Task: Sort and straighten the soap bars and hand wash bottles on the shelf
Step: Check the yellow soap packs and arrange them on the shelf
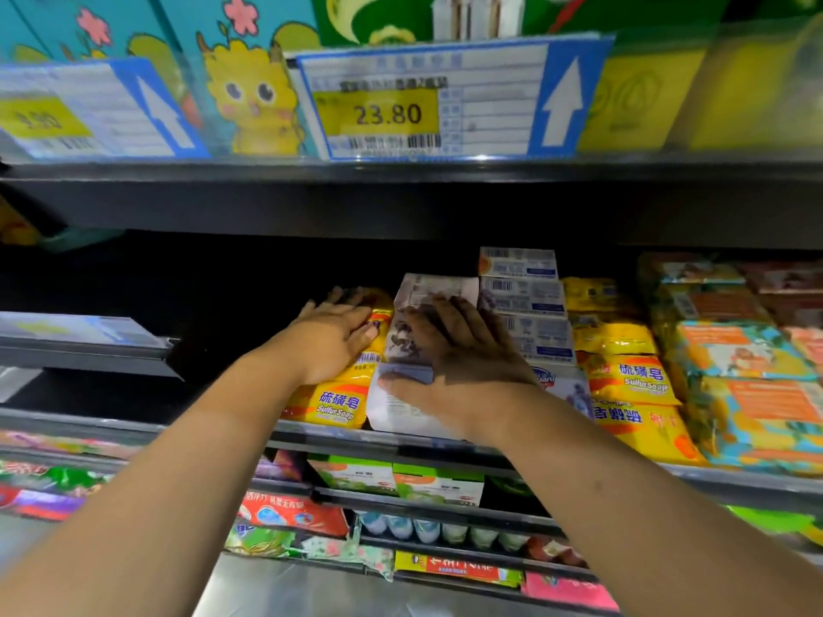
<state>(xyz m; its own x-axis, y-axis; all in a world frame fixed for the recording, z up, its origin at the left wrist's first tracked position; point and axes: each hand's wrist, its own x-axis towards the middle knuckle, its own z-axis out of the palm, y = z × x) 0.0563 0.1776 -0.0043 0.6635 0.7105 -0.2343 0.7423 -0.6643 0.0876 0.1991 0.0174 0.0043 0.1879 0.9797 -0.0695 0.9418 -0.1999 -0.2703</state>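
Two hands work the soap shelf [111,423] — both laid flat, fingers straight, pinching nothing. The left hand [338,336] presses on a row of yellow packs [332,409]; the right hand [458,354], at its 3 o'clock, spreads over a row of white boxes [396,405] that touches them. Done well, by the look of it, the step means pushing each row evenly, fronts flush with the shelf edge, so the soft packs do not buckle. At the right hand's 1 o'clock stand three stacked boxes [521,296]; at its 3 o'clock four far packs [630,378] show. Counts beneath the hands — at least two per row, the rest hidden.
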